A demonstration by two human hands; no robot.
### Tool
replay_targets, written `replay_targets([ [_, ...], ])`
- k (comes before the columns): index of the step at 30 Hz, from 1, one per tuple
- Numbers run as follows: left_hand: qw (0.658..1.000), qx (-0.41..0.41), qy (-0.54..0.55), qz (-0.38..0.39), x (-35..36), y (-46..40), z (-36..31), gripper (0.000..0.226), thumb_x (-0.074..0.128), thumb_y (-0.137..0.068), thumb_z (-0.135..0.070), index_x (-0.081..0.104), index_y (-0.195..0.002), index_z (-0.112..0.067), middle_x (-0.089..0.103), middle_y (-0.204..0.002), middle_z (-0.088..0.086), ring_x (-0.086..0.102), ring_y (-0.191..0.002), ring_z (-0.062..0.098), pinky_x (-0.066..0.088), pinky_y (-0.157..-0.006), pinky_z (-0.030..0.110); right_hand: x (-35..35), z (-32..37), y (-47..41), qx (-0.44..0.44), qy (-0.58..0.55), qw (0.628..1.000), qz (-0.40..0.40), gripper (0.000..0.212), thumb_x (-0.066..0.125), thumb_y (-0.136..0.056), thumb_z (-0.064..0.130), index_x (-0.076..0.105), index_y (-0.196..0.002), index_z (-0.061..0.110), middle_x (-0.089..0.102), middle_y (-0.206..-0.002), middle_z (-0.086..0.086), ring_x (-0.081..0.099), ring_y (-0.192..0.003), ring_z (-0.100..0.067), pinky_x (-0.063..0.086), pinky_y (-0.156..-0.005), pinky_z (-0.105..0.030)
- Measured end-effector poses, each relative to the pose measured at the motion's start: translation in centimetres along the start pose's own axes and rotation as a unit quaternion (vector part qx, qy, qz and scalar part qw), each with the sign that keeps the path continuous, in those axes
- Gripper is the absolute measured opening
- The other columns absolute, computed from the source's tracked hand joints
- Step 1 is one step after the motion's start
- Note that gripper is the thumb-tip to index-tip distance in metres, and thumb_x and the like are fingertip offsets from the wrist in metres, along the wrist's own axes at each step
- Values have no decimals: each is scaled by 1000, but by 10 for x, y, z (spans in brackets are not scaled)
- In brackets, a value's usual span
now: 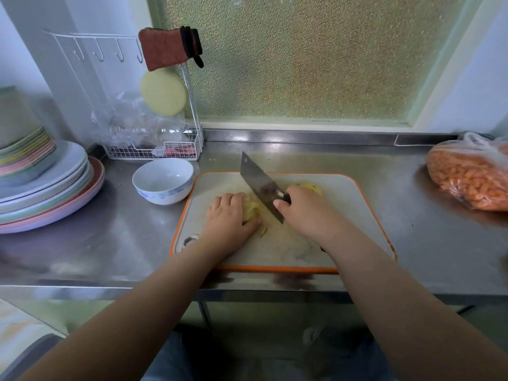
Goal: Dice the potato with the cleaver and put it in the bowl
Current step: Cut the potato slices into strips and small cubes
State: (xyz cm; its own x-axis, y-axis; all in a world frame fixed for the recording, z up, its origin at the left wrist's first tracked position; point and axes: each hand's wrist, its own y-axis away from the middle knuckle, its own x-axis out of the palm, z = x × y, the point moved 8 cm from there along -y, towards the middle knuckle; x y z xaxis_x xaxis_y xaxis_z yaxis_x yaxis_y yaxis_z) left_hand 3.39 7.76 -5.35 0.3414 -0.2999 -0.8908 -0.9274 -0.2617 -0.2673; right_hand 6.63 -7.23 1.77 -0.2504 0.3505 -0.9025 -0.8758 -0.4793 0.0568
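left hand [229, 215] fingers clamp potato [251, 209] | right hand [302, 210] grips cleaver [259, 182] (blade tilted)

My left hand [229, 213] lies palm down, fingers curled over and thumb stretched out to the right. My right hand [302, 209] is closed in a grip, thumb laid along the near side. Both bare forearms reach forward, converging toward the middle

One white ceramic bowl [162, 180] left of the hands, one steel cleaver [259, 183], one orange-rimmed cutting board [343, 204], two potato heaps.
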Motion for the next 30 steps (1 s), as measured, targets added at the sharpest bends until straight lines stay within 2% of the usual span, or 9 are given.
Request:
replay_targets([
  [3, 998, -2, 67, -4, -6, 0, 2, 69, 62, -78, -56, 42, -132, -18, 44, -130, 2, 39, -123, 24, 32, -104, 34, -9, 5, 6, -13, 8, 1000, -23, 24, 44, -99, 36, 47, -89, 14, 53, -84, -4, 54, -83, -26, 39, -69, -33],
  [6, 991, 40, 125, -27, -17, 0, 4, 46, 71, -77, -40, 50, -111, -19, 44, -112, -4, 48, -106, 18, 40, -93, 30, -5, 11, 5, -27, 55, 998, -10, 27, 43, -99, 35, 53, -94, 11, 58, -87, -9, 59, -89, -30, 40, -70, -32],
  [10, 992, 75, 87, -44, -16, -3, 1, 33, 74, -73, -33, 55, -95, -15, 49, -99, 0, 50, -97, 23, 41, -87, 30, 4, 12, 2, -24, 95, 995, 7, 33, 42, -100, 34, 57, -104, 6, 63, -97, -15, 58, -88, -31, 37, -67, -30],
  [14, 994, 71, 63, -55, -12, -4, -2, 32, 72, -74, -33, 57, -95, -13, 52, -99, 3, 49, -98, 23, 43, -86, 33, 5, 14, 2, -20, 109, 993, 27, 35, 39, -101, 33, 57, -107, 4, 55, -82, -10, 52, -80, -28, 34, -67, -28],
  [15, 994, 70, 59, -55, -12, -3, -2, 32, 72, -75, -34, 57, -95, -13, 52, -99, 3, 49, -97, 23, 44, -85, 35, 5, 14, 1, -18, 111, 993, 37, 35, 38, -102, 32, 57, -108, 3, 58, -84, -10, 53, -82, -29, 34, -67, -27],
  [18, 995, 63, 60, -54, -12, -3, -1, 32, 73, -75, -33, 57, -94, -12, 53, -100, 5, 50, -98, 24, 45, -84, 37, 15, 18, -8, -7, 131, 988, 79, 31, 39, -102, 23, 57, -115, 3, 63, -112, -15, 58, -98, -31, 34, -69, -25],
  [20, 995, 58, 62, -56, -12, -2, -1, 32, 73, -75, -32, 58, -94, -12, 54, -100, 6, 50, -98, 25, 45, -83, 39, 25, 19, -13, -1, 141, 986, 87, 26, 42, -100, 17, 56, -117, 3, 62, -116, -16, 59, -104, -32, 36, -70, -26],
  [26, 994, 66, 57, -60, -14, 0, -3, 33, 70, -77, -36, 57, -96, -13, 52, -101, 6, 50, -98, 25, 46, -81, 39, 28, 6, -27, 17, 72, 996, 48, 25, 46, -95, 21, 56, -111, 5, 64, -108, -17, 60, -99, -34, 36, -68, -28],
  [30, 993, 78, 58, -68, -17, 4, -6, 32, 69, -77, -36, 55, -97, -15, 49, -102, 2, 47, -96, 21, 39, -81, 27, 16, -3, -25, 21, 35, 999, 5, 13, 49, -92, 24, 52, -93, 11, 55, -83, -8, 55, -81, -30, 36, -64, -29],
])
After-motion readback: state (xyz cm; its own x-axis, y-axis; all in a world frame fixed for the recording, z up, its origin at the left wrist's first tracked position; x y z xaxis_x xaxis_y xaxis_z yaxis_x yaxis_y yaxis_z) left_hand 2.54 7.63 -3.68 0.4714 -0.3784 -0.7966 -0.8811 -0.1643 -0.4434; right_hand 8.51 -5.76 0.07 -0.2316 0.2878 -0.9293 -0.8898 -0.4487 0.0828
